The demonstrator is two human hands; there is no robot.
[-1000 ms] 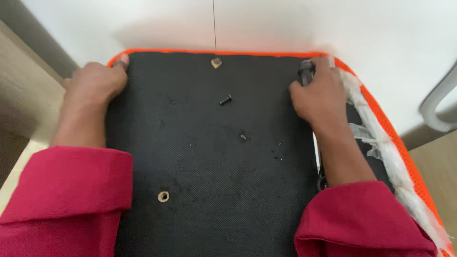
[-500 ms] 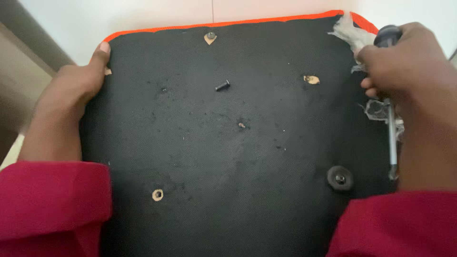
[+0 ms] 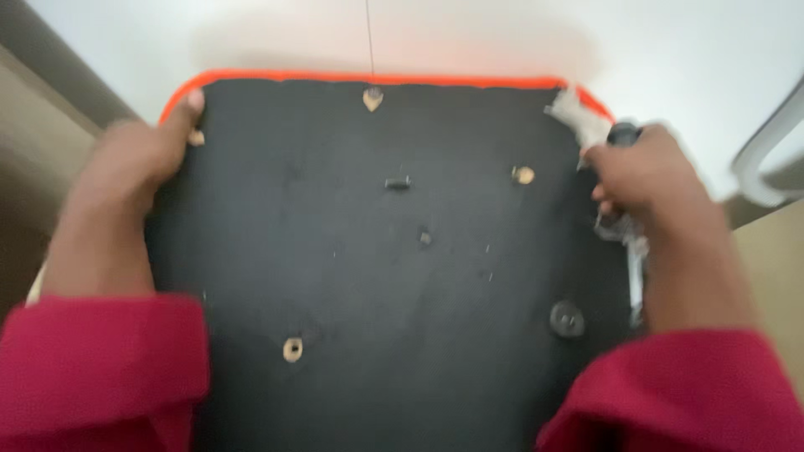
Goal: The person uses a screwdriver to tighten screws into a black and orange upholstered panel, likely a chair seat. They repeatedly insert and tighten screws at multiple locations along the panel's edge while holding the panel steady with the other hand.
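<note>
1. The left hand (image 3: 138, 163) is gripping the upper-left corner of the black seat panel (image 3: 377, 276), thumb lying along its orange edge (image 3: 377, 79) and the other fingers curled under the side.
2. The right hand (image 3: 645, 180) is closing around the dark handle of a screwdriver (image 3: 630, 243) at the panel's right edge, fingers wrapped tight, the metal shaft pointing down the frame.
3. The panel is filling the middle of the frame, upside down on a pale surface (image 3: 670, 42), with a loose black screw (image 3: 398, 182) lying just above centre.
4. Judging from this, the loose screw could be rolling off if the panel is tilting, since nothing is holding it.
5. The downward shaft tip could be catching the torn pale lining (image 3: 574, 113) at the upper right or the red sleeve (image 3: 670, 402) below it.
6. Motion blur is softening everything; the tan holes (image 3: 292, 349) and the round dark fitting (image 3: 567, 319) at lower right are showing no detail.
7. The shaft tip is hard to make out, and a pale curved object (image 3: 766, 159) is cut off at the right edge.
</note>
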